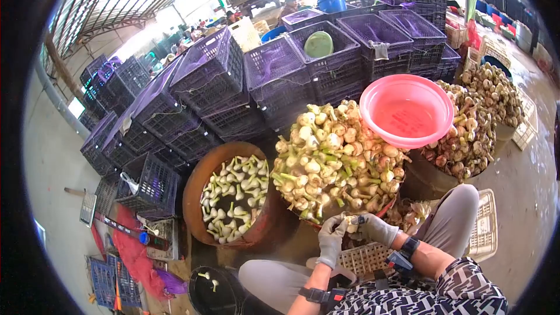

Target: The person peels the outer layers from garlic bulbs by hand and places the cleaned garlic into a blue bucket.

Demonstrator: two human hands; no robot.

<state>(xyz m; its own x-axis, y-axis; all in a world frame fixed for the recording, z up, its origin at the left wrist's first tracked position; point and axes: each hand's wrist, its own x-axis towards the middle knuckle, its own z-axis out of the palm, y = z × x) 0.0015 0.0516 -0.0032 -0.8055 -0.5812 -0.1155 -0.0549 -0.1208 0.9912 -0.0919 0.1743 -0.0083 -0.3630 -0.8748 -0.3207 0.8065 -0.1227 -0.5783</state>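
My left hand [331, 241] and my right hand [376, 229], both in grey gloves, meet in front of my knees. Between their closed fingers is a pale garlic bulb [351, 223], partly covered by the gloves. Just beyond them rises a large heap of garlic bulbs [335, 157] with green stem stubs, in a round tub. Below the hands, a cream plastic crate [368, 258] holds loose skins [408, 216]. To the left, a reddish-brown tub [195, 201] contains cleaner white garlic [233, 198] in dark water.
A pink basin [406, 111] rests on the heap's far right. Unpeeled brownish garlic [464, 140] fills another container. Stacked dark crates [210, 76] under purple netting form a wall ahead. A black bucket [216, 291] with a few bulbs stands by my left knee. Red netting [137, 254] lies at left.
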